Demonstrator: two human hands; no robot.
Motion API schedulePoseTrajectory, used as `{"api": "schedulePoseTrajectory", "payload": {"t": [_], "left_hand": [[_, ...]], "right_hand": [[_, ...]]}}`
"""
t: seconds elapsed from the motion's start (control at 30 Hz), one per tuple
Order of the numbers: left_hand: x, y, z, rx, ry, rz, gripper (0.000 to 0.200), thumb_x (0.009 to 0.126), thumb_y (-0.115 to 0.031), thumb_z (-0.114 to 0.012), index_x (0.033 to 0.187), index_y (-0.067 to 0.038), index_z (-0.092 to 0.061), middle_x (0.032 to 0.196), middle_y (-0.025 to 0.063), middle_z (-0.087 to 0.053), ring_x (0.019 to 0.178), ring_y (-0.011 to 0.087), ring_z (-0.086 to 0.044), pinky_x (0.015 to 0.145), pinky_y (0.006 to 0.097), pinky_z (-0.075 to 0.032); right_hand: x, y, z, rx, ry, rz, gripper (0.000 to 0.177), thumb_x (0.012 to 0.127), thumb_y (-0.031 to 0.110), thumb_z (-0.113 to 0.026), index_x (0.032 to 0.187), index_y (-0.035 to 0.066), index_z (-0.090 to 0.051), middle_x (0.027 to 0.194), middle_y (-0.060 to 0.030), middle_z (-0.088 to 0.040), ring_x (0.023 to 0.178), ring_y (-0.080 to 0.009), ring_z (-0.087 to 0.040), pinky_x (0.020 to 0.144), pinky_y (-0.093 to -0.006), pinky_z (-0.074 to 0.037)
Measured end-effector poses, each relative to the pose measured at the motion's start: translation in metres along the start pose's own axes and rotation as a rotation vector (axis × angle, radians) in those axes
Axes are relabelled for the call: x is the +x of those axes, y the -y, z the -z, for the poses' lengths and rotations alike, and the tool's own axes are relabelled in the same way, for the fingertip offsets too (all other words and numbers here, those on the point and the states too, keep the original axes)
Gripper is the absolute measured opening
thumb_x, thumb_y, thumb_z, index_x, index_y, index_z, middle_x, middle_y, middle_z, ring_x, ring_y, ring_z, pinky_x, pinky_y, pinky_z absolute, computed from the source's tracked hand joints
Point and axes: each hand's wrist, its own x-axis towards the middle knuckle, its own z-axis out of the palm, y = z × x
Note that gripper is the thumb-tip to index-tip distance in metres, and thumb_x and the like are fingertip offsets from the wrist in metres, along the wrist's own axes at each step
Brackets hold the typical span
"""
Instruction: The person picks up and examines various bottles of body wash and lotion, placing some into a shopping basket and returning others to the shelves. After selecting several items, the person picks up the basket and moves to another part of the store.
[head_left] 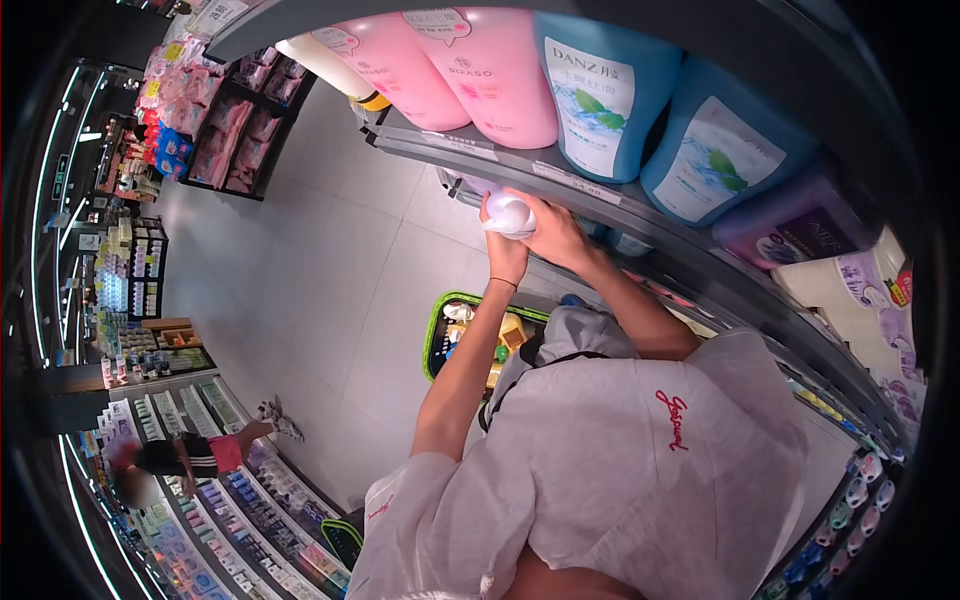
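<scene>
A pale lavender-white bottle (512, 218) is held between my two hands, its rounded white top turned toward me. My left hand (506, 256) is closed around its left and lower side. From the right, my right hand (556, 234) wraps it, fingers reaching across the far side. The bottle's body and label are mostly hidden by the hands. Just beyond them is the shelf edge (575, 190), with pink bottles (500, 80) and blue bottles (610, 105) standing above it.
A green-rimmed black basket (432, 345) holding several items is below my left forearm. A purple bottle (800, 220) stands at the shelf's right. To the left are display racks (240, 125) across the tiled floor (300, 250), and another person (200, 455) near shelves.
</scene>
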Motion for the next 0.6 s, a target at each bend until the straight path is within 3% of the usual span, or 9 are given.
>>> {"api": "schedulePoseTrajectory", "payload": {"t": [0.1, 0.2, 0.53, 0.6], "left_hand": [[0.004, 0.005, 0.003, -0.039, 0.038, 0.043, 0.075, 0.074, 0.006, -0.062, 0.134, -0.003, -0.019, 0.123, 0.0128, -0.043, 0.109, 0.0197, -0.048, 0.091, 0.0307, -0.042], [0.005, 0.009, 0.001, -0.241, 0.022, 0.161, 0.084, 0.071, 0.012, -0.061, 0.138, -0.008, -0.014, 0.127, 0.0146, -0.038, 0.113, 0.0230, -0.046, 0.092, 0.0322, -0.043], [0.012, 0.014, 0.000, -0.051, 0.005, 0.182, 0.081, 0.073, 0.012, -0.059, 0.137, -0.009, -0.015, 0.129, 0.0147, -0.038, 0.116, 0.0256, -0.046, 0.090, 0.0327, -0.046], [0.014, 0.012, 0.002, -0.081, 0.034, 0.204, 0.070, 0.072, 0.013, -0.059, 0.129, -0.005, -0.022, 0.125, 0.0136, -0.042, 0.116, 0.0242, -0.045, 0.095, 0.0338, -0.041]], "right_hand": [[0.004, -0.010, -0.004, -0.094, 0.047, -0.135, 0.047, 0.074, 0.014, -0.063, 0.119, 0.010, -0.050, 0.104, -0.0187, -0.060, 0.096, -0.0394, -0.056, 0.081, -0.0436, -0.046], [0.011, -0.015, -0.010, -0.184, 0.028, -0.166, 0.043, 0.073, 0.016, -0.063, 0.113, 0.005, -0.053, 0.101, -0.0204, -0.060, 0.094, -0.0390, -0.057, 0.079, -0.0442, -0.046], [0.016, -0.036, -0.019, -0.294, 0.004, -0.163, 0.038, 0.072, 0.018, -0.064, 0.106, 0.001, -0.056, 0.096, -0.0227, -0.060, 0.090, -0.0393, -0.057, 0.076, -0.0437, -0.046], [0.014, -0.040, -0.025, -0.321, -0.001, -0.153, 0.034, 0.073, 0.018, -0.064, 0.101, 0.000, -0.058, 0.092, -0.0224, -0.061, 0.086, -0.0386, -0.059, 0.073, -0.0436, -0.047]]}}
